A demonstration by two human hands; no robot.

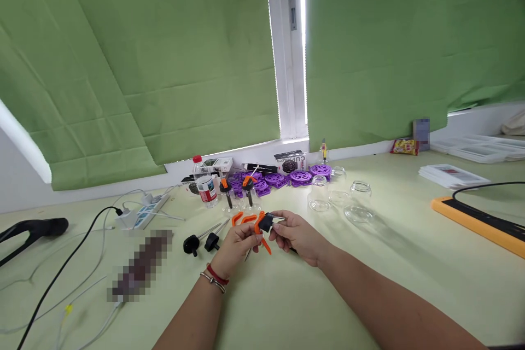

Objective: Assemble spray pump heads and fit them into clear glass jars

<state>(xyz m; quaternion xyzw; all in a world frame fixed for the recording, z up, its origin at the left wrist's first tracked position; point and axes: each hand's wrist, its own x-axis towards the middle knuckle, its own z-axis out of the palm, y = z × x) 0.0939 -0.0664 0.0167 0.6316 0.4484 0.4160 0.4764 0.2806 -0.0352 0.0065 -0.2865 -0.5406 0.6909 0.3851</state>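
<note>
In the middle of the table, my left hand (pixel 239 246) pinches an orange plastic piece (pixel 260 223) with a bent, crank-like shape. My right hand (pixel 298 235) holds a black plastic cap (pixel 266 222) with a metal rod pointing right, pressed against the orange piece. Two more orange bent pieces (pixel 248 219) lie just behind my left hand. To its left rest two black caps with metal rods, one black cap (pixel 191 244) slightly farther left than the other black cap (pixel 212 241). Thin dark parts under my hands are mostly hidden.
Behind stand clear jars (pixel 360 202), two jars with black-and-orange tops (pixel 248 194), a water bottle (pixel 205 186) and several purple parts (pixel 301 177). A power strip (pixel 150 210) and cables lie left; an orange-edged device (pixel 476 225) and white cards (pixel 453 176) lie right.
</note>
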